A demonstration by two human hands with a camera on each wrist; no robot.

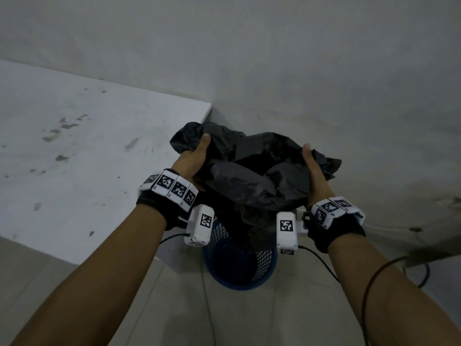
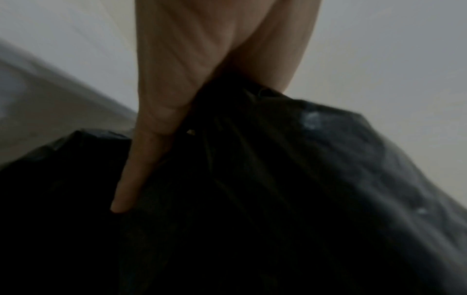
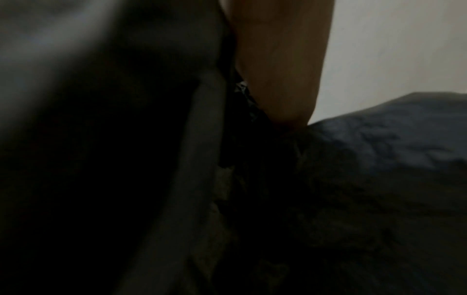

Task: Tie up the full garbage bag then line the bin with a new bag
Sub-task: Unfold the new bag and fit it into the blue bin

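A crumpled black garbage bag (image 1: pixel 252 171) hangs above the blue mesh bin (image 1: pixel 240 260) on the floor, its lower part trailing down into the bin. My left hand (image 1: pixel 195 158) grips the bag's left edge with the thumb on top. My right hand (image 1: pixel 313 168) grips the right edge in the same way. In the left wrist view my left hand (image 2: pixel 182 99) pinches the black garbage bag (image 2: pixel 278 179). The right wrist view is dark and blurred; my right hand (image 3: pixel 280 65) lies against the black garbage bag (image 3: pixel 379 159).
A white stained table (image 1: pixel 87 151) stands to the left, its corner close to the bag. A grey wall (image 1: pixel 299 58) is behind. Pale floor tiles (image 1: pixel 237 320) lie around the bin, and a black cable (image 1: pixel 421 273) trails at the right.
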